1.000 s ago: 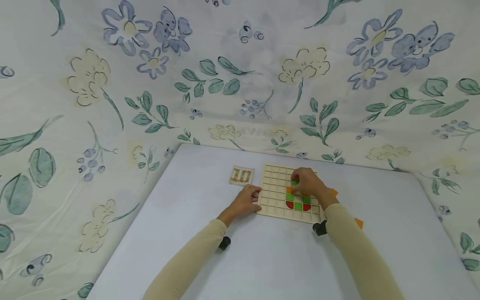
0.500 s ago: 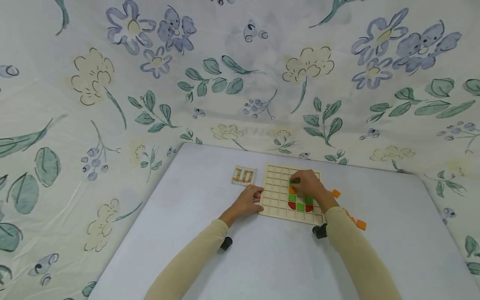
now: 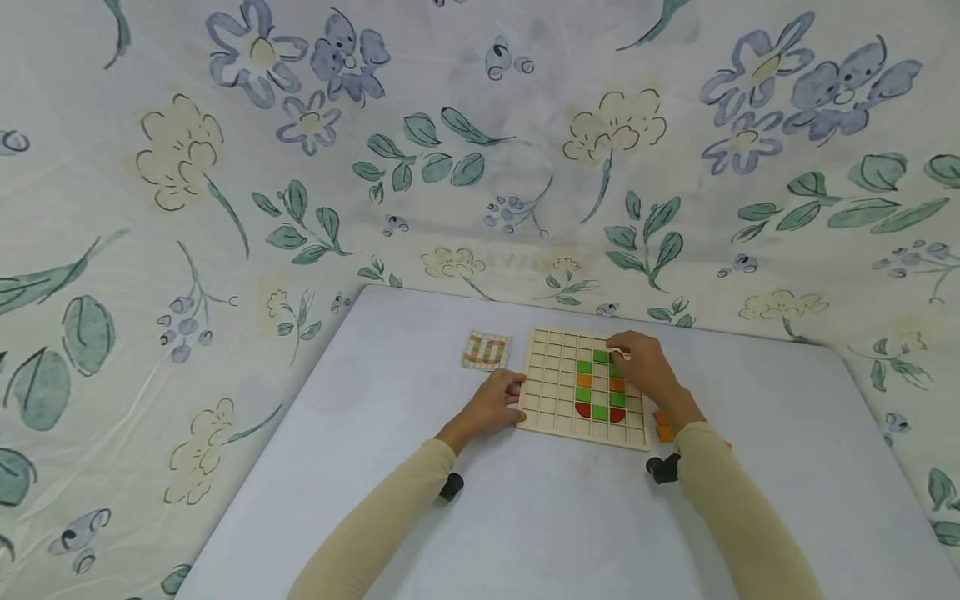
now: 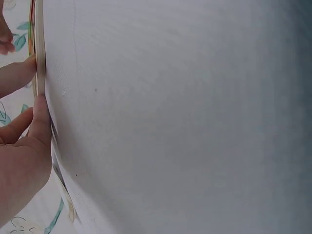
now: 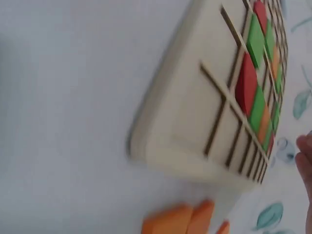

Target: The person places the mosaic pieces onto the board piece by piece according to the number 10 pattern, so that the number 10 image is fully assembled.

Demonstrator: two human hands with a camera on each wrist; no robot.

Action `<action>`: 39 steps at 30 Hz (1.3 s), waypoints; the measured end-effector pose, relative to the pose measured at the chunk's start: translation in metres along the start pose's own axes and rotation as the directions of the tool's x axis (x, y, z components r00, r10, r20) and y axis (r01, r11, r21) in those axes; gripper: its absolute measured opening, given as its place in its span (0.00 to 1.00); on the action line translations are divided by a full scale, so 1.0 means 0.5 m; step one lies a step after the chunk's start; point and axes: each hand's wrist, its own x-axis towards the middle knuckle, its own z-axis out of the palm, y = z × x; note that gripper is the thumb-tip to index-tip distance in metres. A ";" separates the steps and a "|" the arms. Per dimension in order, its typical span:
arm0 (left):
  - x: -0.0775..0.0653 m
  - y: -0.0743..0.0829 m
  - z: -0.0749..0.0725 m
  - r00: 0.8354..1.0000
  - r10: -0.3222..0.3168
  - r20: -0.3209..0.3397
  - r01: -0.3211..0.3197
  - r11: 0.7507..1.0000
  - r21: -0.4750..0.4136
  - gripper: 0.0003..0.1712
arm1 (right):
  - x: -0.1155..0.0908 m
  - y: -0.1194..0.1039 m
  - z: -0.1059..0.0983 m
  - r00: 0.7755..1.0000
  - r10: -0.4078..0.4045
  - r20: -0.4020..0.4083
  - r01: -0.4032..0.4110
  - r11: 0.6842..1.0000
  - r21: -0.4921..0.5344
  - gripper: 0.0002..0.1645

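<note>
A pale wooden grid board [image 3: 551, 367] lies on the white table. In its cells green tiles [image 3: 600, 413], orange tiles [image 3: 583, 380] and rounded red tiles [image 3: 582, 410] form a ring. My left hand [image 3: 491, 402] holds the board at its left side, thumb near the front corner; in the left wrist view its fingers [image 4: 19, 75] meet the board's edge. My right hand [image 3: 648, 367] is bent over the far right of the ring and hides cells there. In the right wrist view, parts of its fingers [image 5: 304, 156] show beyond the board; whether they pinch a tile is hidden.
A small pattern card [image 3: 486, 350] with coloured squares lies left of the board. Loose orange tiles [image 3: 664, 429] lie right of the board, partly behind my right forearm. Flowered fabric [image 3: 465, 167] rises behind the table's back edge.
My right hand has moved right, off the ring's far left, uncovering green tiles at its far side and orange tiles at its sides. My left hand stays at the board's left edge.
</note>
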 end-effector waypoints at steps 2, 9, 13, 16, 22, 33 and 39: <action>0.001 -0.002 0.001 1.000 0.000 0.002 0.000 1.000 0.000 0.37 | -0.012 0.017 -0.018 0.998 0.020 -0.054 -0.020 1.000 -0.002 0.10; 0.002 -0.008 -0.001 1.000 -0.007 -0.002 0.007 1.000 -0.002 0.37 | -0.060 0.066 -0.063 0.972 0.235 -0.027 -0.236 0.971 -0.046 0.12; 0.002 -0.008 -0.002 1.000 -0.008 -0.008 0.008 1.000 0.006 0.37 | -0.085 0.079 -0.072 0.941 0.335 0.044 -0.333 0.942 -0.047 0.16; 0.003 -0.007 -0.003 1.000 -0.007 -0.014 0.007 1.000 0.005 0.37 | -0.097 0.086 -0.072 0.908 0.406 0.104 -0.404 0.914 -0.041 0.19; 0.005 -0.003 -0.001 1.000 -0.004 -0.009 0.004 1.000 -0.014 0.37 | -0.109 0.099 -0.069 0.890 0.436 0.129 -0.433 0.900 -0.051 0.20; 0.004 0.003 -0.003 0.999 0.032 -0.003 -0.033 0.998 -0.048 0.36 | -0.101 0.099 -0.066 0.858 0.502 0.109 -0.497 0.865 -0.074 0.23; 0.009 0.004 0.003 1.000 0.000 -0.001 0.000 1.000 -0.024 0.37 | -0.075 0.070 -0.061 0.900 0.433 0.058 -0.432 0.902 -0.028 0.21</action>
